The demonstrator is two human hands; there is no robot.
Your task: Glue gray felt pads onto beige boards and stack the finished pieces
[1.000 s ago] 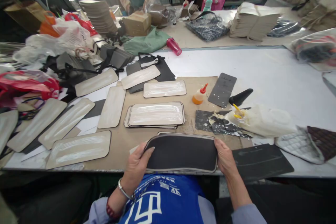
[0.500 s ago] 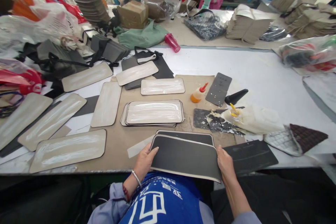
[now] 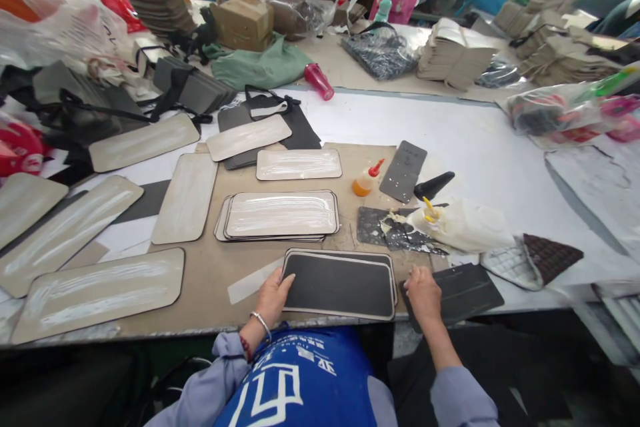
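Observation:
A black rectangular panel [image 3: 337,283] with a pale border and rounded corners lies at the table's front edge, on top of a similar panel [image 3: 394,273] that shows at its right and back edges. My left hand [image 3: 271,297] grips the left end of the top panel, thumb over its face. To the right, apart from the panels, my right hand [image 3: 424,293] is over the left end of a dark sheet [image 3: 467,293]. Its fingers are curled together; whether they pinch the sheet is hidden. A pale translucent strip [image 3: 254,281] lies left of my left hand.
Behind the panels is a stack of pale panels [image 3: 281,215] with wet white streaks; several similar ones lie leftward. An orange-filled bottle [image 3: 367,180], a black tapered tool [image 3: 434,185] and a messy whitish bag [image 3: 465,227] sit to the right. Two people stand across the table.
The tilted black panel has come down flat onto the other one. My right hand has let go of its right end and moved away over the dark sheet. The view has shifted right.

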